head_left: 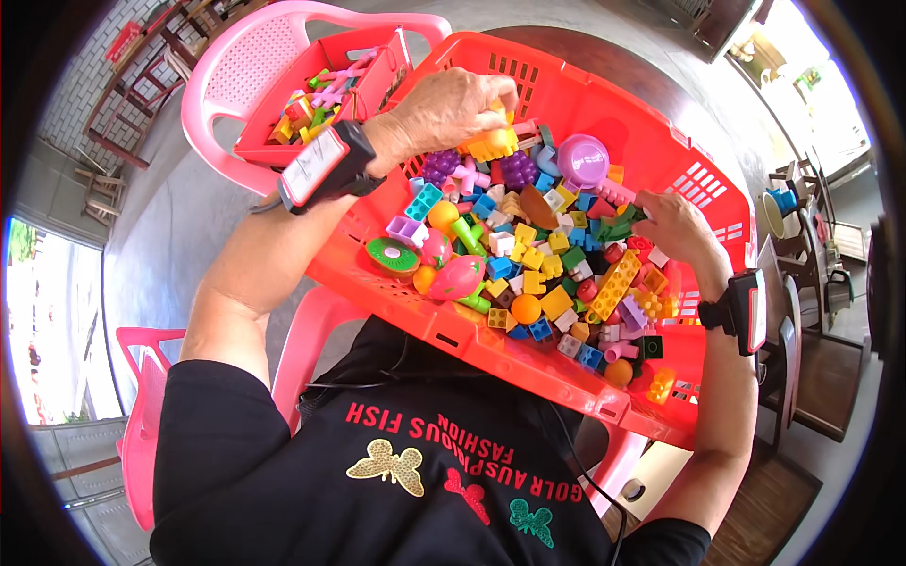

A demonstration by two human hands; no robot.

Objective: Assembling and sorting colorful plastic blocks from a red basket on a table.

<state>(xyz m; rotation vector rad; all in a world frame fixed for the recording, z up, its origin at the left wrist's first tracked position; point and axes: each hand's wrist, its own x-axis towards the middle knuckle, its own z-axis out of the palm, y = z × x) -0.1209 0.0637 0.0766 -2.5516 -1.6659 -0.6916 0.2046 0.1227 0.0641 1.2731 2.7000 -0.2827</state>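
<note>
A large red plastic basket [566, 373] holds a heap of mixed toy blocks and toy fruit. Over its far left part, my left hand [453, 111] is closed round a yellow toy block [493, 143] with studs. On the right side my right hand [681, 229] reaches into the heap, fingers curled in. Beside its fingertips lie a pink toy piece [618, 191] and a dark green piece [618, 224]; what it grips, if anything, is hidden. Between the hands are a purple round lid [582, 161], purple toy grapes [519, 171] and a long yellow block [614, 286].
At the far left, a smaller red box [260, 141] of sorted toy pieces rests on a pink plastic chair [250, 66]. Another pink chair [142, 424] stands at the left. Behind the basket shows a dark round surface [604, 52]. Wooden furniture [821, 377] lines the right.
</note>
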